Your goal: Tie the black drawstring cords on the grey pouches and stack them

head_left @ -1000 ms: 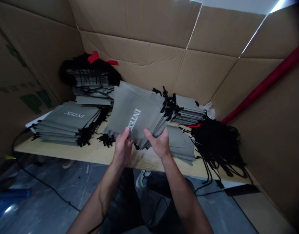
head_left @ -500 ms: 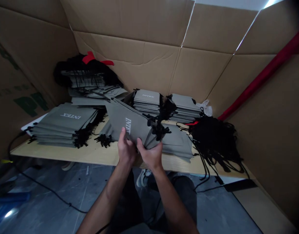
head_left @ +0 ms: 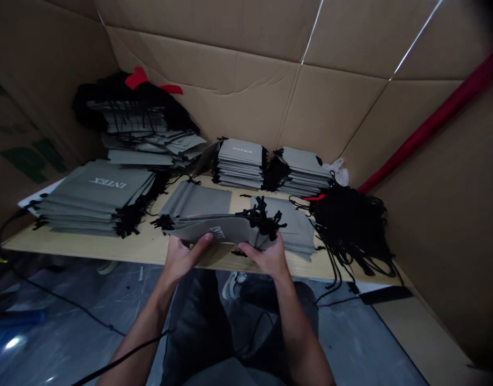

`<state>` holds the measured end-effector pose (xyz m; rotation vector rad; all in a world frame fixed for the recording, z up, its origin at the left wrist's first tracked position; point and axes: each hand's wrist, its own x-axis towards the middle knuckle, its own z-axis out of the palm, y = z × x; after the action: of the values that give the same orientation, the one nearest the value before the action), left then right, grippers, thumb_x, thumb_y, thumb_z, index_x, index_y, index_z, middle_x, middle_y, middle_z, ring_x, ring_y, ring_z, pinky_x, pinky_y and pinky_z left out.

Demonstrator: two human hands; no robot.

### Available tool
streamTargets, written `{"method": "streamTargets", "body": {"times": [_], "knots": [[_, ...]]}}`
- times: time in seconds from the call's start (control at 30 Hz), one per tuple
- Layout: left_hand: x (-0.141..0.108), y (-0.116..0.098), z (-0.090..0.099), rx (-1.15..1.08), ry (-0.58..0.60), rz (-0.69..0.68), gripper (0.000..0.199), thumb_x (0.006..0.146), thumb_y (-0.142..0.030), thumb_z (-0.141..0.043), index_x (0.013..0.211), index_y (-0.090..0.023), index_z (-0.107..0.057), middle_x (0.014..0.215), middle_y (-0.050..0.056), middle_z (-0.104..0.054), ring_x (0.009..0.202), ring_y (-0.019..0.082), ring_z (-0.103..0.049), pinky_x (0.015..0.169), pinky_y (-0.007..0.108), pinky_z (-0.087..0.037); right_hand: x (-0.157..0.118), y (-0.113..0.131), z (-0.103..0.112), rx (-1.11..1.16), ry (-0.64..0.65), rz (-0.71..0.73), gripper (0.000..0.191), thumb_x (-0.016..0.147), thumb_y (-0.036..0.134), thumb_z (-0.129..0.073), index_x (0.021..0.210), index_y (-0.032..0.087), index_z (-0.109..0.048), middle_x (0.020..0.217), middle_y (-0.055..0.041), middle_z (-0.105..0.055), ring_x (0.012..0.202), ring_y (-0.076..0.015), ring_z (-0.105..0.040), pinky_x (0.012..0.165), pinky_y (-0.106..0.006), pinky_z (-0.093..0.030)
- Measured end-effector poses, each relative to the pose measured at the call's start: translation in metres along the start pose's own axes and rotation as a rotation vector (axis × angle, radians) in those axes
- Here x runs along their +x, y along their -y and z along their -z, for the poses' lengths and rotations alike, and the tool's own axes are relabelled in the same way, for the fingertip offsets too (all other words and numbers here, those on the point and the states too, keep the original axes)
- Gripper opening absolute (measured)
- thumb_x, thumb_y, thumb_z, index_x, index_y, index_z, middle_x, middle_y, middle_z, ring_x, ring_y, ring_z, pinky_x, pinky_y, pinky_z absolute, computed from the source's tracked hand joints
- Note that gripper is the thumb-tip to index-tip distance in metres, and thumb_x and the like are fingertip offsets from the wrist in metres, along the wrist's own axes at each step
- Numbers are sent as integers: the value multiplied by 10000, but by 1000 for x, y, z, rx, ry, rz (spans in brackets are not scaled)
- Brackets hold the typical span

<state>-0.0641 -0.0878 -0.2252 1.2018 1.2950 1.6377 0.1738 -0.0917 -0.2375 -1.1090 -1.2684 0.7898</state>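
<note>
Between my two hands is a small stack of grey drawstring pouches with white INTEX lettering, tilted up above the table's front edge. My left hand grips the stack's lower left, thumb across the near face. The lower right is gripped by my right hand, close to the knotted black cord ends. Just behind the held stack lie more grey pouches on the table. A flat pile of pouches sits right of my right hand. The fingers behind the stack are hidden.
A taller INTEX pouch pile stands at left, with a messy heap behind it. Two neat piles, a left one and a right one, stand at the back. Black cords hang over the right edge. Cardboard walls surround the table.
The held stack has turned from slanted to roughly level and come lower. My hands have spread apart toward its two ends. The view has shifted slightly.
</note>
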Motion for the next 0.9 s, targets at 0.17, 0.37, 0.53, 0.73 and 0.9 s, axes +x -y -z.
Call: {"method": "streamTargets", "body": {"times": [0.17,0.37,0.53,0.73,0.9], "knots": [[10,7,-10,38,-50,-21,688,675,-648,-990,1122,-190,-738,1155,159,-821,1102,348,-795,1017,481,-666,6,10,-13,32,16,70,707,768,464,-981,1369,237,-686,1335,-125,-812,1235,-323,-786,1190,-491,-599],[17,3,-12,91,-22,-23,598,685,-584,-996,1060,-162,-799,1122,174,-841,1016,342,-810,972,480,-681,5,-3,-11,-94,66,-10,726,799,360,-918,1449,206,-632,1395,-160,-777,1304,-348,-745,1217,-543,-565],[15,-1,-5,122,-45,-46,583,722,-611,-965,1047,-152,-812,1098,161,-850,984,340,-815,958,489,-682,1,3,-6,-88,141,16,737,789,334,-928,1467,239,-652,1351,-120,-800,1256,-324,-774,1157,-475,-611],[17,0,21,152,-34,-126,559,700,-601,-991,1014,-178,-806,1034,124,-848,956,336,-805,945,476,-677,-2,9,-19,-60,258,11,885,746,437,-995,1524,248,-618,1414,-133,-783,1330,-334,-755,1204,-495,-588],[20,0,28,129,-95,-217,608,769,-664,-932,1075,-167,-764,1066,125,-809,966,304,-777,911,423,-659,-3,9,-30,1,199,3,939,689,477,-1028,1478,219,-590,1441,-147,-762,1358,-329,-735,1229,-472,-571]]}}
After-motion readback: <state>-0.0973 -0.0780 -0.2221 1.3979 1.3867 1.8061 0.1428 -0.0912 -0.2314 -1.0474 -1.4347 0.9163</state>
